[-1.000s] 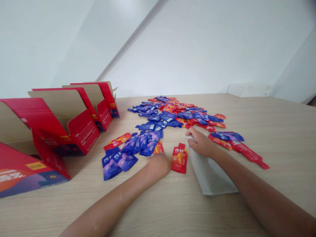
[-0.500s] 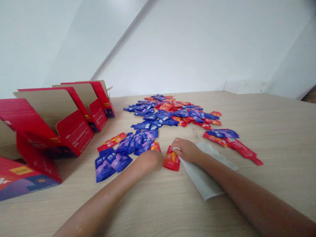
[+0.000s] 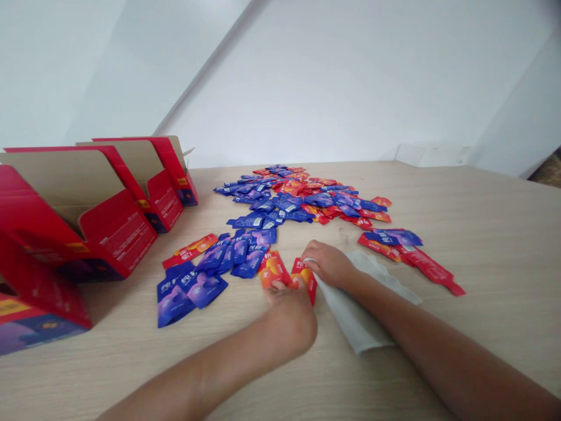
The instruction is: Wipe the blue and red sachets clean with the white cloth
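My left hand point(image 3: 291, 316) is curled over the lower end of a red-orange foil sachet point(image 3: 272, 269), and its fingertips appear to pinch that sachet. A second red sachet point(image 3: 305, 278) lies partly under the same hand. My right hand point(image 3: 331, 264) rests on a corner of a white cloth point(image 3: 362, 301) and grips it, with its fingers just beside the second sachet. Blue-purple sachets point(image 3: 193, 286) lie in a loose group to the left of my hands. A large mixed heap of red and blue sachets point(image 3: 293, 199) spreads farther forward.
Several open red cartons with cardboard insides point(image 3: 118, 228) stand in a row along the left of the light wood table point(image 3: 491, 245). More red and blue sachets point(image 3: 416, 254) lie to the right of the cloth. White walls rise behind the table.
My left hand has moved forward from beside the sachets onto the red-orange one, which now sits tilted under its fingers. My right hand and the cloth have barely moved since the last frame.
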Demonstrator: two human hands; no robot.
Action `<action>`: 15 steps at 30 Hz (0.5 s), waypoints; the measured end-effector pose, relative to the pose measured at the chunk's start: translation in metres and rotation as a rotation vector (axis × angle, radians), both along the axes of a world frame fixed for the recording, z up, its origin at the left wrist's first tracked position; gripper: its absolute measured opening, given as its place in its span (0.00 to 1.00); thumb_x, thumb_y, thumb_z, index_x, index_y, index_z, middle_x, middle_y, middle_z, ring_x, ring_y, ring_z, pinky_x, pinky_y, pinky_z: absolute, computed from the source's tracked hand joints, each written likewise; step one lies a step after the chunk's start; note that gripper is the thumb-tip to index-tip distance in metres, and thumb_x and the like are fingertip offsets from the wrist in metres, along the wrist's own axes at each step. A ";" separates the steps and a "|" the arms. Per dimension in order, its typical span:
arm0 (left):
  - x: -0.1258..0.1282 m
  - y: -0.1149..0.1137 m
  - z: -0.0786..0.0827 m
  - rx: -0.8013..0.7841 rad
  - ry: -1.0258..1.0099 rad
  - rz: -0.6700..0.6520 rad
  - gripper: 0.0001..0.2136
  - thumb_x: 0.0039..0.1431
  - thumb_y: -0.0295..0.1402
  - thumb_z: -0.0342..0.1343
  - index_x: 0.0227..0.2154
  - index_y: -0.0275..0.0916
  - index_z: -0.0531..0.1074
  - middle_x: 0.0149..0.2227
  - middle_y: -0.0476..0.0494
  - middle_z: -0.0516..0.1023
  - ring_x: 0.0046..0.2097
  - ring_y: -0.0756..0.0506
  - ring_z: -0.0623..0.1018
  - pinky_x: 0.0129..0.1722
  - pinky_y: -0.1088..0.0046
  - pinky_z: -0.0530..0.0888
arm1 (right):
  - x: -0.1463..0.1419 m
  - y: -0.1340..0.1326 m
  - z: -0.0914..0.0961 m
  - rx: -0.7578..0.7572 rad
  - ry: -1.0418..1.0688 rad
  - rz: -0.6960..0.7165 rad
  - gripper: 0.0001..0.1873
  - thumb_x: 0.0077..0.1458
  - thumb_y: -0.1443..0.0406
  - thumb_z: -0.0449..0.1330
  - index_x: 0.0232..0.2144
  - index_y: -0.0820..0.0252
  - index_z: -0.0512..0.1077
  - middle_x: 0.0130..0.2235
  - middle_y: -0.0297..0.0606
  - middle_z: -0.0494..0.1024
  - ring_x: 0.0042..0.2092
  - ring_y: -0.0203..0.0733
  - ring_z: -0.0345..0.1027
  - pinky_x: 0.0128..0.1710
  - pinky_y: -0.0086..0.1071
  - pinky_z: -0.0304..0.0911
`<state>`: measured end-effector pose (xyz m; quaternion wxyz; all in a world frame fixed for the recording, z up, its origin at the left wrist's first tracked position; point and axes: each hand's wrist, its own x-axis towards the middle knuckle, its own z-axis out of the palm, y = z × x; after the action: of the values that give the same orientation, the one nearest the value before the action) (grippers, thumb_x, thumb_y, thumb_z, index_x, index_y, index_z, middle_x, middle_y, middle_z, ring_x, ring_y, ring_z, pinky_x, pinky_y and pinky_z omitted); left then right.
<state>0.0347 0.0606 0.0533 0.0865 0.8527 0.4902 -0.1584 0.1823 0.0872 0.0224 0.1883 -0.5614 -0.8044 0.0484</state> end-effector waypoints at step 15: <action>0.007 -0.030 -0.024 0.332 0.125 0.145 0.24 0.56 0.22 0.43 0.57 0.35 0.56 0.54 0.23 0.65 0.54 0.32 0.67 0.50 0.48 0.64 | -0.013 0.002 -0.001 0.020 0.060 0.036 0.11 0.56 0.68 0.50 0.33 0.62 0.73 0.36 0.42 0.72 0.40 0.41 0.64 0.43 0.34 0.57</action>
<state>0.0419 0.0305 0.0298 -0.0747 0.8061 0.5743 -0.1216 0.1689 0.0890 0.0213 0.2170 -0.5430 -0.8089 0.0604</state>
